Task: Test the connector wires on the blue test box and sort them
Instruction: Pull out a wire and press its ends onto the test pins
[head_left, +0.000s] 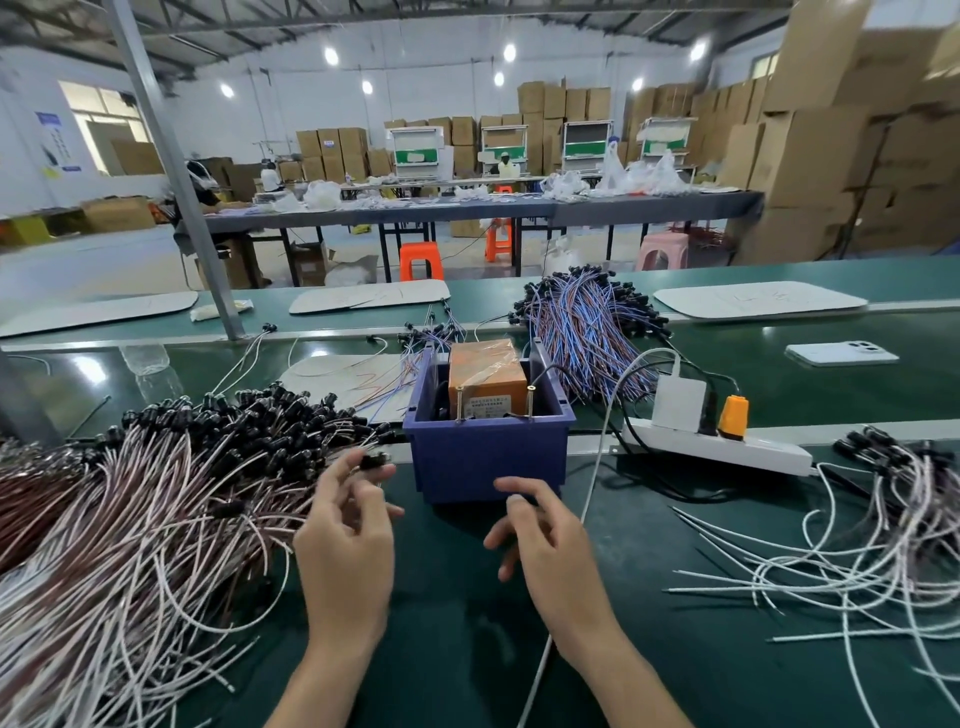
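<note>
The blue test box (488, 457) stands mid-bench with an orange unit (485, 371) inside and two brass pins (460, 402) sticking up at its front. A big pile of pink-white connector wires (156, 493) with black heads lies to its left. My left hand (348, 525) pinches the black connector (375, 460) of one wire at the pile's edge, just left of the box. In front of the box, my right hand (540, 535) hovers with curled fingers; a thin black wire seems pinched at its thumb. A smaller spread of white wires (857, 545) lies to the right.
A white power strip (727, 441) with a white adapter and an orange plug sits right of the box. Blue-red wires (587, 322) are heaped behind it. A phone (841, 353) lies far right. A metal post (208, 249) rises at the left. A white cable (597, 467) crosses the green bench.
</note>
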